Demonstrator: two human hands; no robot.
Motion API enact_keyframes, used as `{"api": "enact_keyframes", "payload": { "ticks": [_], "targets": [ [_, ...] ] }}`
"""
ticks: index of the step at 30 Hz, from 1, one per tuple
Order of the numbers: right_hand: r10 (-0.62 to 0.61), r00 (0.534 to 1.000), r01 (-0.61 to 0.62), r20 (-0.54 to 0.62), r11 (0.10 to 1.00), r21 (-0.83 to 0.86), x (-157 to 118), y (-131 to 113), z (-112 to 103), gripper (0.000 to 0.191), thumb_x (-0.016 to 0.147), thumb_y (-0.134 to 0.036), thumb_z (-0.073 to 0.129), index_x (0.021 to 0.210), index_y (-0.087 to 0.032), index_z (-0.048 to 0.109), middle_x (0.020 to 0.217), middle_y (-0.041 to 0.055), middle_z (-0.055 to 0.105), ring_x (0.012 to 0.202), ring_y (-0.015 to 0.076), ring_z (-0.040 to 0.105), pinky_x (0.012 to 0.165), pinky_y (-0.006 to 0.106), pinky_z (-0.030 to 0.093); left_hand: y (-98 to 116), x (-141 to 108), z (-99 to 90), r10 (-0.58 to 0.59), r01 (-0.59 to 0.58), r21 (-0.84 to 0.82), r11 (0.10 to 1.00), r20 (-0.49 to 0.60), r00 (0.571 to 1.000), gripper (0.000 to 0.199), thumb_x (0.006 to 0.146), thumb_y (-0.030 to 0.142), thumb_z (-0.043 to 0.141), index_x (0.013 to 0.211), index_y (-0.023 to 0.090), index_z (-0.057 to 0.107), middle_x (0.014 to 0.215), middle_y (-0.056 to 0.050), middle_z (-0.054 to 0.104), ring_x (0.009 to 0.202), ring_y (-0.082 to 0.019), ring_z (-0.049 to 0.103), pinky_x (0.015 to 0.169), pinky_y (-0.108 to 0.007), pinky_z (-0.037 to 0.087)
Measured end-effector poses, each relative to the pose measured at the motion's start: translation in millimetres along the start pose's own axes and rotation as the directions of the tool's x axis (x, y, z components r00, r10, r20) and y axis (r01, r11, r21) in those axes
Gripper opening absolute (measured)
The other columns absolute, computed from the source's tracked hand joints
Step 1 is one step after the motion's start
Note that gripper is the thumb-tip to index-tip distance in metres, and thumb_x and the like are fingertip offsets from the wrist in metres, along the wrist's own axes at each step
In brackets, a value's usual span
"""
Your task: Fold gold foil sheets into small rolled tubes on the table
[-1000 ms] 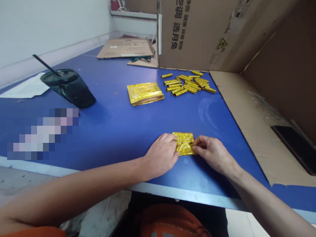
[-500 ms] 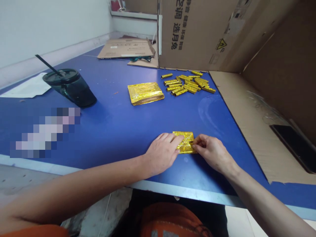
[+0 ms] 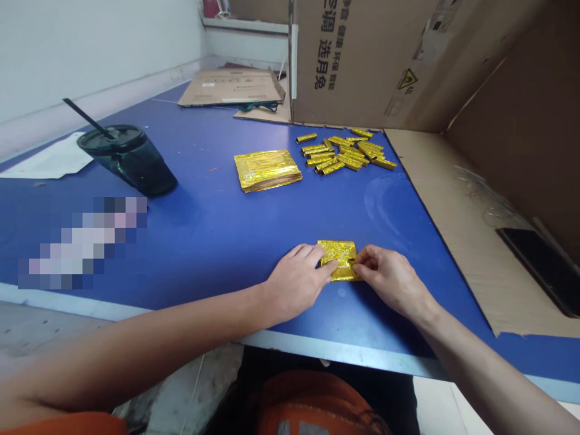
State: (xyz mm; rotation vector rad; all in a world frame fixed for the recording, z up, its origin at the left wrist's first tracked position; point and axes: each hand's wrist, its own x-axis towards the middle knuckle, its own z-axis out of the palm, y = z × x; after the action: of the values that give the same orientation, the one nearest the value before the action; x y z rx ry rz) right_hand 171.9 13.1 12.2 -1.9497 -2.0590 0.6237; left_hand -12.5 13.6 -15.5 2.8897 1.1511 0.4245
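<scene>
The half-open left hand (image 3: 296, 281) presses the gold rectangular foil sheet (image 3: 339, 248) from its left; the right hand (image 3: 393, 275) pinches its right edge. Uneven tugging could tear it.

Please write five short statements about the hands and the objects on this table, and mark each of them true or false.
1. The left hand and the right hand both touch the gold sheet. True.
2. The gold stack lies to the right of the small gold rolls. False: it lies to their left.
3. The cup has no straw. False: a dark straw sticks out of the cup.
4. The left thumb rests on the gold sheet. True.
5. The table is red. False: the table is blue.
</scene>
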Motion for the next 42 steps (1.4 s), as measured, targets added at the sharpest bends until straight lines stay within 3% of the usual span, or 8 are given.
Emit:
{"api": "enact_keyframes", "payload": {
  "ticks": [11, 15, 19, 21, 24, 30, 33, 42],
  "targets": [
    [-0.043, 0.994, 0.025, -0.097, 0.984, -0.179, -7, 1, 10, 0.004, 0.074, -0.022, 0.045, 0.074, -0.022, 0.049, 0.058, -0.0018, 0.06, 0.052, 0.0149, 0.056, 0.047, 0.024, 0.035, 1, -4, -1.6, 0.057, -0.061, 0.068, 0.996, 0.066, 0.996, 0.055, 0.08, 0.053, 0.041, 0.118, 0.014, 0.044, 0.116, -0.014, 0.05, 0.115, -0.026, 0.039, 0.094, -0.04, 0.03],
    [-0.118, 0.965, 0.049, -0.236, 0.958, -0.282, -13, 3, 16, 0.011, 0.076, -0.027, 0.046, 0.085, -0.021, 0.051, 0.069, 0.001, 0.061, 0.056, 0.0168, 0.057, 0.044, 0.026, 0.037, 2, -8, -0.8, 0.04, -0.049, 0.084, 0.995, 0.104, 0.994, 0.066, 0.077, 0.061, 0.035, 0.123, 0.013, 0.039, 0.128, -0.015, 0.04, 0.122, -0.025, 0.03, 0.098, -0.041, 0.024],
    [-0.32, 0.877, 0.158, -0.36, 0.897, -0.413, -15, 10, 20, 0.034, 0.078, -0.027, 0.048, 0.111, -0.018, 0.049, 0.109, 0.0122, 0.056, 0.092, 0.0244, 0.056, 0.066, 0.034, 0.046, 3, -8, -1.5, 0.046, -0.058, 0.09, 0.994, 0.139, 0.989, 0.063, 0.08, 0.06, 0.029, 0.125, 0.016, 0.038, 0.135, -0.009, 0.034, 0.125, -0.024, 0.026, 0.098, -0.041, 0.022],
    [-0.44, 0.838, 0.257, -0.324, 0.84, -0.478, -13, 16, 21, 0.034, 0.08, -0.022, 0.047, 0.114, -0.02, 0.05, 0.124, 0.011, 0.049, 0.109, 0.0264, 0.047, 0.082, 0.041, 0.041, 3, -7, -2.0, 0.051, -0.064, 0.083, 0.995, 0.147, 0.988, 0.062, 0.081, 0.059, 0.027, 0.124, 0.016, 0.039, 0.133, -0.008, 0.037, 0.124, -0.024, 0.027, 0.098, -0.041, 0.022],
    [-0.525, 0.82, 0.35, -0.229, 0.775, -0.526, -11, 22, 23, 0.027, 0.082, -0.018, 0.043, 0.103, -0.024, 0.058, 0.123, 0.0038, 0.052, 0.117, 0.0268, 0.039, 0.092, 0.05, 0.03, 2, -7, -2.3, 0.051, -0.064, 0.076, 0.995, 0.153, 0.987, 0.062, 0.082, 0.058, 0.025, 0.125, 0.016, 0.038, 0.133, -0.007, 0.038, 0.124, -0.024, 0.027, 0.098, -0.041, 0.021],
    [-0.476, 0.867, 0.362, -0.149, 0.807, -0.467, -13, 25, 24, 0.029, 0.084, -0.018, 0.039, 0.106, -0.022, 0.057, 0.119, 0.0019, 0.055, 0.112, 0.0248, 0.046, 0.094, 0.053, 0.025, 1, -9, 1.3, 0.086, -0.101, 0.087, 0.991, 0.163, 0.983, 0.067, 0.082, 0.058, 0.022, 0.128, 0.011, 0.032, 0.136, -0.011, 0.031, 0.128, -0.022, 0.019, 0.102, -0.043, 0.01],
    [-0.455, 0.878, 0.357, -0.151, 0.83, -0.429, -14, 24, 23, 0.029, 0.085, -0.02, 0.038, 0.106, -0.022, 0.056, 0.12, 0.0015, 0.054, 0.112, 0.0247, 0.046, 0.094, 0.053, 0.025, 0, -10, 2.7, 0.093, -0.108, 0.081, 0.991, 0.173, 0.98, 0.069, 0.081, 0.06, 0.023, 0.128, 0.01, 0.031, 0.136, -0.012, 0.03, 0.128, -0.023, 0.019, 0.102, -0.044, 0.011],
    [-0.319, 0.901, 0.289, -0.294, 0.947, -0.141, -10, 26, 22, 0.017, 0.076, -0.026, 0.05, 0.09, -0.018, 0.054, 0.115, 0.0121, 0.056, 0.106, 0.0244, 0.05, 0.087, 0.047, 0.036, 1, -9, -1.1, 0.092, -0.102, 0.057, 0.993, 0.156, 0.983, 0.067, 0.081, 0.059, 0.026, 0.127, 0.011, 0.032, 0.135, -0.013, 0.032, 0.127, -0.023, 0.022, 0.101, -0.045, 0.013]
  ]
}}
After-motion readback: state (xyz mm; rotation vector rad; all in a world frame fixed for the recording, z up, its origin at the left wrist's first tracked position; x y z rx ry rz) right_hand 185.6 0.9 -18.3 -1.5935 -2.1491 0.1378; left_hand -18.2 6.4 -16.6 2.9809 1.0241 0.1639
